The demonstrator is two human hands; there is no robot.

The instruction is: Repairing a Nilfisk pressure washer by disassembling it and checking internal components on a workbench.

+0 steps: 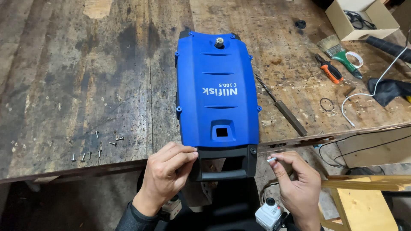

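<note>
A worn, dark-stained wooden workbench point(77, 77) fills most of the view, its planks scratched and patched with pale spots, and beyond its near edge there is a dim floor with a pale plywood stool point(364, 205) at the lower right. Lying flat on the bench is a blue moulded plastic machine housing point(218, 94) with a black handle frame point(224, 164) at its near end; its long axis runs straight away from the person, the handle end overhanging the bench edge toward them and the small metal hose fitting point(219, 42) pointing to the far side. The left hand point(165, 175) rests against the housing's near left corner, its fingertips curled and pressing on the black frame. The right hand point(295, 177) hovers just off the right corner, thumb and forefinger pinched on a small pale screw point(271, 159). A scatter of loose silver screws point(96, 147) lies well to the left. To the right lie a long thin metal file point(280, 105), orange-handled pliers point(329, 68), a green-handled paintbrush point(340, 51), an open cardboard box point(361, 19) and a white cable point(372, 92).
</note>
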